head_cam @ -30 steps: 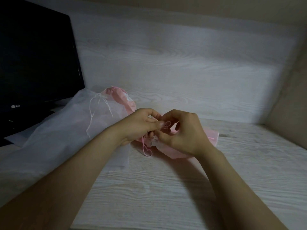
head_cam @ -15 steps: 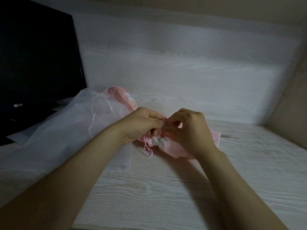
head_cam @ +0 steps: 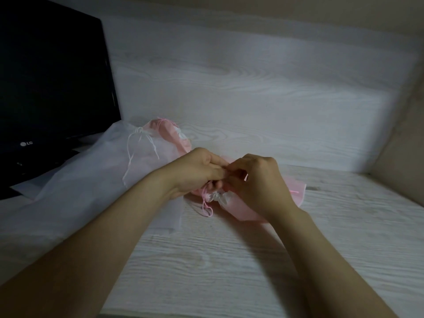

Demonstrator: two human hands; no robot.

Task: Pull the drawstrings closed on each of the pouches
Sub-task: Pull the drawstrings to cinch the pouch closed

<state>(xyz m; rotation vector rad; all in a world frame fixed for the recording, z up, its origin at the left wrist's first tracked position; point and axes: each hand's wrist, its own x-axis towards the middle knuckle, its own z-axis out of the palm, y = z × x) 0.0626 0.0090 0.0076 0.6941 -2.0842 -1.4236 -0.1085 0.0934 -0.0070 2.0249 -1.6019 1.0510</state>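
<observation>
— Where does the pink pouch point(head_cam: 243, 211) lie?
— On the worktop point(head_cam: 229, 260), mid-scene, under both hands. Its gathered mouth faces left, and a pink drawstring point(head_cam: 207, 208) loops out just near of it.
— And the grip?
— Left hand point(head_cam: 197, 171) and right hand point(head_cam: 259, 182) meet, fingers curled, each grip pinching that pouch at its mouth.
— What else?
— A white pouch point(head_cam: 91, 180) at left, cinched; a second pink pouch point(head_cam: 165, 131) beyond it; a dark monitor point(head_cam: 50, 76) far left.

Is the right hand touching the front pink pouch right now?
Touching. The head view shows the right hand lying on the pink pouch, curled onto its gathered mouth with no gap between them.
</observation>
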